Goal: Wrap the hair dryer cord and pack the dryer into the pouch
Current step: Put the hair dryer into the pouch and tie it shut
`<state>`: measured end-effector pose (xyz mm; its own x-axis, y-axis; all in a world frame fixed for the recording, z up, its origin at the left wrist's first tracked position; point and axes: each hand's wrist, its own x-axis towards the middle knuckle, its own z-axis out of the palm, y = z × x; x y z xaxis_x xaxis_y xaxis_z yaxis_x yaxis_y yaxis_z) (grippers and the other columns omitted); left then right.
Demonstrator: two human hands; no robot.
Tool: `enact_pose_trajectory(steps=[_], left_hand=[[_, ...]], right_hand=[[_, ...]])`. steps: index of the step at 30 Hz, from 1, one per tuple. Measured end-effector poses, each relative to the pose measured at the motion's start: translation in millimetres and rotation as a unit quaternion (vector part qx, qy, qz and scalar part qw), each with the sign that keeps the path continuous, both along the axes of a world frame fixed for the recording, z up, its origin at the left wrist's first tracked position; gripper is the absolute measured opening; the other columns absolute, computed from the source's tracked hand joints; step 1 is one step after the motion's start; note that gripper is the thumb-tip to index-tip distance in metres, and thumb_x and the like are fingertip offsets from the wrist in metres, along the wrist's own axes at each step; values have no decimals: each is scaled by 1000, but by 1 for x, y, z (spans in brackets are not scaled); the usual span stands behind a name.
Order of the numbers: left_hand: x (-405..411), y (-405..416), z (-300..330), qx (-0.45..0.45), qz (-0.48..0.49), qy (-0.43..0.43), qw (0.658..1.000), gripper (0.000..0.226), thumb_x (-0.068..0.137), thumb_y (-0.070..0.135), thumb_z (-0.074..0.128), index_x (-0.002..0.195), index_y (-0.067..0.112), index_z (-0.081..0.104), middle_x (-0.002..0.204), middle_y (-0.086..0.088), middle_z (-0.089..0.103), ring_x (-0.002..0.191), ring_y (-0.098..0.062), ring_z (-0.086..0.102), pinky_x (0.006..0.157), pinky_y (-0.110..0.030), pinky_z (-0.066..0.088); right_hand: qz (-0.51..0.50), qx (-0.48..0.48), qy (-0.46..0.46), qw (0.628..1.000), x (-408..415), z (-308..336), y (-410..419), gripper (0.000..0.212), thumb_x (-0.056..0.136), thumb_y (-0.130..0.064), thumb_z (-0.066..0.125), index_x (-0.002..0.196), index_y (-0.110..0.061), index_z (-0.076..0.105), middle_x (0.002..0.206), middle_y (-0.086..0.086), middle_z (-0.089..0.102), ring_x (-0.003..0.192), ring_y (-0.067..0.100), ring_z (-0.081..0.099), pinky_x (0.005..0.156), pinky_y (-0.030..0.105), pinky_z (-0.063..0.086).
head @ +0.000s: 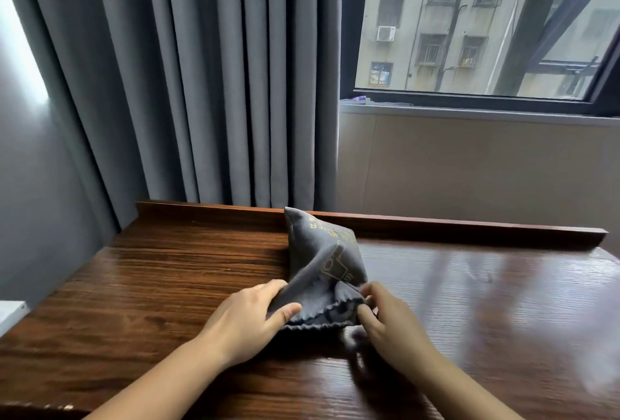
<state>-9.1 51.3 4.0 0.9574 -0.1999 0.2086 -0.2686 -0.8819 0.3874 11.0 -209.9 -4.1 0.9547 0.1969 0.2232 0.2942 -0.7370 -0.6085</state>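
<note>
Here, a grey pouch (323,263) sits on a dark wooden table (167,272), bulging and full, its far corner poking up against the low raised lip that runs along the table's back edge. Gold print shows on the cloth: some lettering near the top and an outline drawing lower down, too skewed to read. The pouch's gathered, ruffled mouth faces the person. The left hand (250,314) grips the left side of that mouth, thumb on top of the cloth and fingers tucked under its fold. The right hand (385,314) pinches the right end of the mouth with curled fingers and thumb. Just below it a dark blur lies over the wood, too smeared to identify. The dryer itself cannot be seen.

The table has a strong streaked grain and a glossy finish; its right half mirrors pale light from the window (483,23). Both bare forearms reach in over the near edge. Behind the table, heavy grey curtains (201,77) hang in deep folds across the left and middle. To the right a dark-framed window looks out on a weathered apartment block with an air-conditioning unit on its wall. Beneath the sill is a plain beige wall (469,164). At far left, a grey wall carries a bright patch of light.
</note>
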Motion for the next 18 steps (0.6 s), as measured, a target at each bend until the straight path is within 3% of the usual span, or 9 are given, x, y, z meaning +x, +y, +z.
enact_pose_trajectory(steps=[2, 5, 7, 9, 11, 15, 18], left_hand=[[-10, 11, -1, 30, -7, -3, 1000, 68, 82, 80, 30, 132, 37, 44, 114, 6, 72, 109, -20, 65, 87, -35, 49], [-20, 29, -4, 55, -12, -13, 998, 86, 73, 89, 17, 134, 36, 46, 112, 3, 73, 107, -20, 66, 87, -34, 50], [-22, 43, -8, 52, -21, -20, 998, 83, 75, 88, 13, 120, 35, 57, 100, 8, 73, 97, -13, 66, 83, -29, 50], [-24, 61, -13, 49, -22, -26, 998, 76, 80, 85, 13, 94, 31, 65, 82, 15, 67, 82, -4, 62, 77, -27, 49], [-26, 80, -22, 54, 14, -43, 998, 70, 84, 80, 18, 75, 27, 64, 69, 17, 61, 72, -3, 58, 69, -28, 47], [-35, 93, -33, 96, 68, -72, 990, 64, 88, 71, 21, 69, 26, 62, 65, 13, 59, 70, -11, 60, 64, -32, 48], [-38, 75, -31, 109, 52, -96, 988, 57, 91, 69, 26, 83, 30, 67, 82, 17, 55, 83, -9, 58, 85, -38, 41]], right_hand=[[22, -81, -19, 996, -14, -2, -11, 31, 85, -63, 45, 92, -33, 51, 62, -10, 57, 63, 9, 51, 58, 33, 38], [35, -181, -50, 982, -22, -1, -28, 53, 80, -80, 34, 64, -30, 43, 53, -10, 45, 56, 3, 40, 50, 21, 27], [38, -194, -68, 978, -18, -3, -45, 65, 79, -82, 28, 59, -21, 38, 54, -6, 44, 53, 0, 39, 50, 21, 29], [44, -192, -69, 978, -13, -7, -66, 70, 79, -83, 25, 61, -17, 37, 55, -4, 42, 53, 0, 40, 53, 24, 30], [48, -205, -76, 975, -8, -11, -86, 69, 80, -84, 20, 58, -21, 33, 54, -6, 38, 53, 0, 40, 52, 22, 29], [83, -210, -103, 969, -7, -17, -98, 58, 89, -78, 21, 55, -32, 33, 58, -17, 35, 67, 0, 39, 62, 22, 35], [73, -235, -133, 960, -14, -19, -85, 52, 87, -77, 31, 70, -33, 52, 75, -21, 44, 81, 1, 42, 73, 26, 39]])
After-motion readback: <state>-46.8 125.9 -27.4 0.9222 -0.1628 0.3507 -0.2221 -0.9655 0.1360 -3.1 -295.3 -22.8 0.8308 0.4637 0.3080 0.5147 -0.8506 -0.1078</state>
